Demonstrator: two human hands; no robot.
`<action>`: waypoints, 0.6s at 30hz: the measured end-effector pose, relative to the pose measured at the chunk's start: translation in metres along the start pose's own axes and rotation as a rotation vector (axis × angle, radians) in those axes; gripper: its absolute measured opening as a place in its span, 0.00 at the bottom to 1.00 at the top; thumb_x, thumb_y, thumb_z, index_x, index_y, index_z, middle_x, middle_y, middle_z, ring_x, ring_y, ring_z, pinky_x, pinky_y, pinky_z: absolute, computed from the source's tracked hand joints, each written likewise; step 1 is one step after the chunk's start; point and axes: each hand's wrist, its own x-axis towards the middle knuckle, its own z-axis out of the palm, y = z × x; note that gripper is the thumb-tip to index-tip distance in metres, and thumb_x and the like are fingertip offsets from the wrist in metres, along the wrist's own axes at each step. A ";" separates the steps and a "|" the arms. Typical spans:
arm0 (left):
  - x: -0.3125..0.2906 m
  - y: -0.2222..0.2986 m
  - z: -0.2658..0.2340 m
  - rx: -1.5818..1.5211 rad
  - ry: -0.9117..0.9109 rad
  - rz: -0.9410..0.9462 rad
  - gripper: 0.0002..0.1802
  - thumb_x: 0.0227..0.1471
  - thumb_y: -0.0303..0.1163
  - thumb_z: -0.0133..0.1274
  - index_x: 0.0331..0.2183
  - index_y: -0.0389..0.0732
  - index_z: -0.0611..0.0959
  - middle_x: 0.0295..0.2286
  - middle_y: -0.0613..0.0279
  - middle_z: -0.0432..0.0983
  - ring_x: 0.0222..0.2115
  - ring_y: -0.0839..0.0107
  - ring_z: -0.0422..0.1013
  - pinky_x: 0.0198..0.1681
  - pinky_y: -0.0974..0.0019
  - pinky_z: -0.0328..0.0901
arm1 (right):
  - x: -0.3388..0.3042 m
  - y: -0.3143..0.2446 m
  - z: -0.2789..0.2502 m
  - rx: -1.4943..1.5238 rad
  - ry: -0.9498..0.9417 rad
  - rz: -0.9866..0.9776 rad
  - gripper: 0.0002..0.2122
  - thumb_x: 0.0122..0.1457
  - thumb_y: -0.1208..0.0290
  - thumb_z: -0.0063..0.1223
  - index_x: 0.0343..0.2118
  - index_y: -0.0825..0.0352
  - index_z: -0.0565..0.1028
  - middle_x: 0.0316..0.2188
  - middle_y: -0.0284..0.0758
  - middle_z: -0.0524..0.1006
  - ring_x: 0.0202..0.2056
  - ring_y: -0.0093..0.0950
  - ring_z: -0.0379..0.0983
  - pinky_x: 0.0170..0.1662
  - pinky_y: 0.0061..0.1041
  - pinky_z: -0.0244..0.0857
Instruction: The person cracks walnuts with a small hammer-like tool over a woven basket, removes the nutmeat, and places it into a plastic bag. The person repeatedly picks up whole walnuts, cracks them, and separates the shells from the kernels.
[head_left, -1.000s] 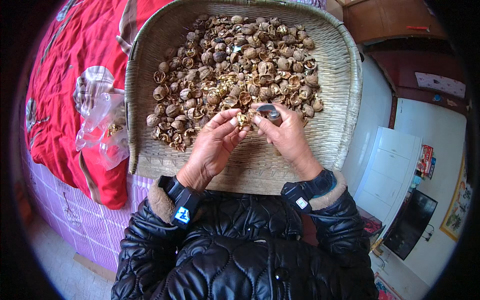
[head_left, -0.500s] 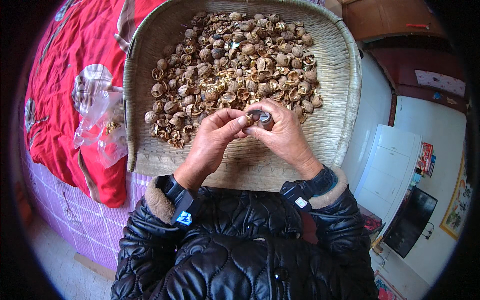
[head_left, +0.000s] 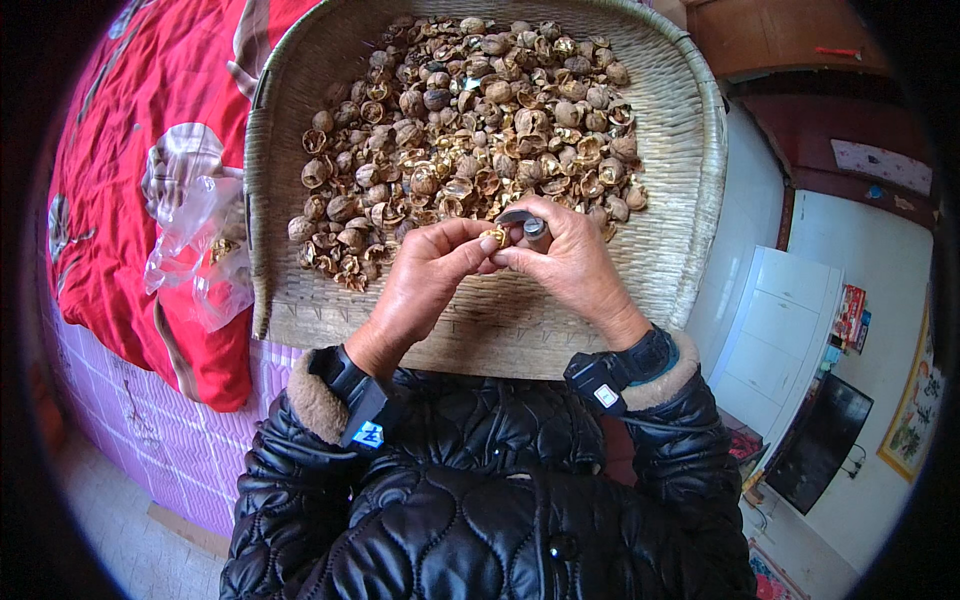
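My left hand (head_left: 428,278) pinches a piece of walnut (head_left: 497,236) between thumb and fingertips. Opposite it, my right hand (head_left: 578,268) is closed on a small knife with a curved dark blade and a thick round handle (head_left: 536,230). The blade lies right by the walnut piece; whether it touches cannot be made out. Both hands are over the near part of a wide woven basket (head_left: 690,215). Beyond them spreads a heap of walnuts (head_left: 424,180), some whole and some broken shells.
Left of the basket, a clear plastic bag (head_left: 200,250) with some pale pieces inside lies on a red patterned quilt (head_left: 110,230). Under it is a purple bedspread (head_left: 150,430). A white cabinet (head_left: 775,340) and a dark television (head_left: 822,440) stand off to the right.
The walnut piece has turned a little in my left fingertips and shows more of its pale side. The knife has tilted slightly in my right hand. Both hands stay in nearly the same place.
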 end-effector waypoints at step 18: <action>0.004 -0.007 -0.013 -0.535 -0.029 -0.156 0.10 0.58 0.32 0.47 0.40 0.36 0.75 0.31 0.63 0.74 0.31 0.74 0.71 0.37 0.71 0.68 | -0.002 -0.012 -0.011 0.226 -0.141 0.162 0.15 0.49 0.77 0.61 0.41 0.66 0.73 0.30 0.27 0.74 0.31 0.13 0.70 0.33 0.14 0.66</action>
